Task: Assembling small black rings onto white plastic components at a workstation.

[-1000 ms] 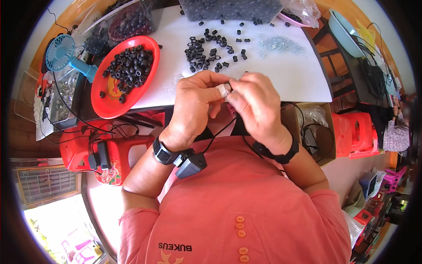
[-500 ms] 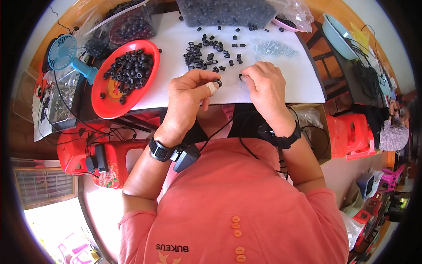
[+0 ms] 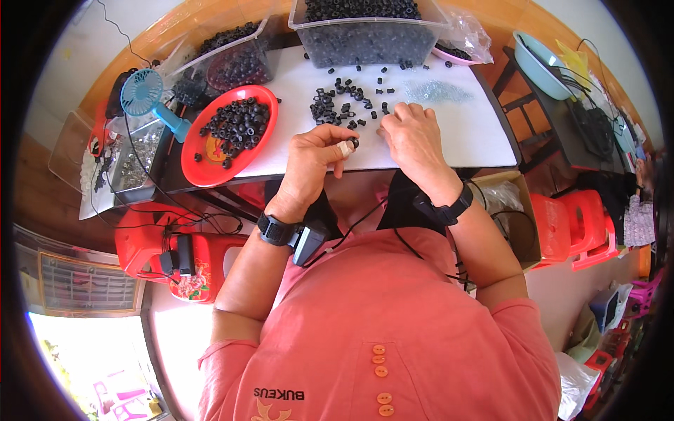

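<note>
My left hand (image 3: pixel 310 165) pinches a small round black plastic part (image 3: pixel 354 142) between thumb and fingertips, with white tape wrapped round the thumb. To its right, my right hand (image 3: pixel 415 142) is closed, thumb against fingertips, low over the white tabletop. Whatever those fingertips hold is hidden. Just beyond both hands lies a loose scatter of small black plastic parts (image 3: pixel 325 112). Further right, tiny clear or silvery pieces (image 3: pixel 439 92) are spread thinly. A red plate (image 3: pixel 192 165) at the left holds a heap of rounder black parts (image 3: pixel 242 125).
A clear bin (image 3: pixel 365 43) full of black parts stands at the back, another clear bin (image 3: pixel 239 69) at back left. A blue fan (image 3: pixel 142 92) leans beside the plate. Cables (image 3: pixel 158 217) hang at the left; a cardboard box (image 3: pixel 531 231) stands below right.
The view has shifted, so the table sits further right and lower. My right hand has turned more palm-down, and the black piece at its fingertips no longer shows. My left hand keeps its part.
</note>
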{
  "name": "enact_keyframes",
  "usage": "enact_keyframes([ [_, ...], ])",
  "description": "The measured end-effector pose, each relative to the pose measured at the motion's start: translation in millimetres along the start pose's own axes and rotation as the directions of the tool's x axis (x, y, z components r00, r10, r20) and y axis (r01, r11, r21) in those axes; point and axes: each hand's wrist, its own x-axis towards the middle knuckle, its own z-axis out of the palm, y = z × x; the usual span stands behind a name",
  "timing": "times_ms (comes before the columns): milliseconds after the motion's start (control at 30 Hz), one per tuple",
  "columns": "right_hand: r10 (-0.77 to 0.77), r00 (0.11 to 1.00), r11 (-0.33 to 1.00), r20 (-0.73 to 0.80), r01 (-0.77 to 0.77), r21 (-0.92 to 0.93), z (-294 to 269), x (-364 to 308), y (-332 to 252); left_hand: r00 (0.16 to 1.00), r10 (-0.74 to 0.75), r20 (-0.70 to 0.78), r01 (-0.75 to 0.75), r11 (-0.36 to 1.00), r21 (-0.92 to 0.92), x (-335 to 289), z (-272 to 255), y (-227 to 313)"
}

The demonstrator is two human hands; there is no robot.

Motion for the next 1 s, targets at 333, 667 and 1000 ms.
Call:
enact_keyframes([
  [333, 0.081, 0.994, 0.996, -0.074, -0.077, 0.045, 9, 2, -2, 0.999, -0.032, -0.011, 0.032, 0.999, 0.008, -2, 2, 6],
  [667, 0.138, 0.987, 0.99, -0.088, -0.134, 0.047, 10, 0, -3, 1.0, -0.013, 0.022, 0.015, 0.996, -0.084, -1, -1, 4],
  [1000, 0.14, 0.986, 0.912, -0.093, -0.092, 0.4, -9, -3, -16, 0.999, -0.05, 0.016, 0.051, 0.993, -0.108, -5, -1, 6],
])
